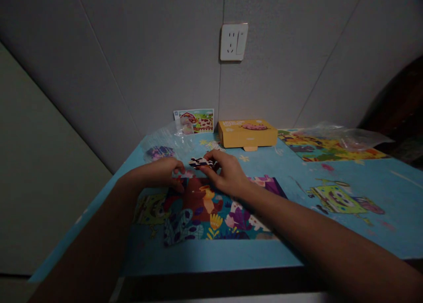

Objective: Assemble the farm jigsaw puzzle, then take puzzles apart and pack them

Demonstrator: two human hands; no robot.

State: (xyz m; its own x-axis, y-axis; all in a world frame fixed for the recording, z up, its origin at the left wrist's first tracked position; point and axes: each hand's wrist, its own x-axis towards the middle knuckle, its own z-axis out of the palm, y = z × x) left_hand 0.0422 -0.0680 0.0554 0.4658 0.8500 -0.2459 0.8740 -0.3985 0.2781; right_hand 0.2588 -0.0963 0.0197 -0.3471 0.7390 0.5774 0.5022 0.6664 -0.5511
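Note:
My right hand (228, 173) is closed on a small stack of jigsaw puzzle pieces (199, 162), held just above the far edge of a partly joined jigsaw puzzle (206, 212). A brown bear, yellow flowers and purple plants show on that puzzle. At its far left corner is my left hand (170, 173), with thumb and forefinger bent and apart. A pale pinkish patch (187, 174) shows near those fingertips; whether it is a loose piece or part of the picture I cannot tell.
Behind my left hand lies a clear plastic bag (168, 140) with purple pieces. A picture card (201, 120) leans on the wall beside a yellow box (247, 134). Another puzzle (317, 149) lies at back right under clear plastic (350, 136). The blue table (330, 237) has cartoon prints.

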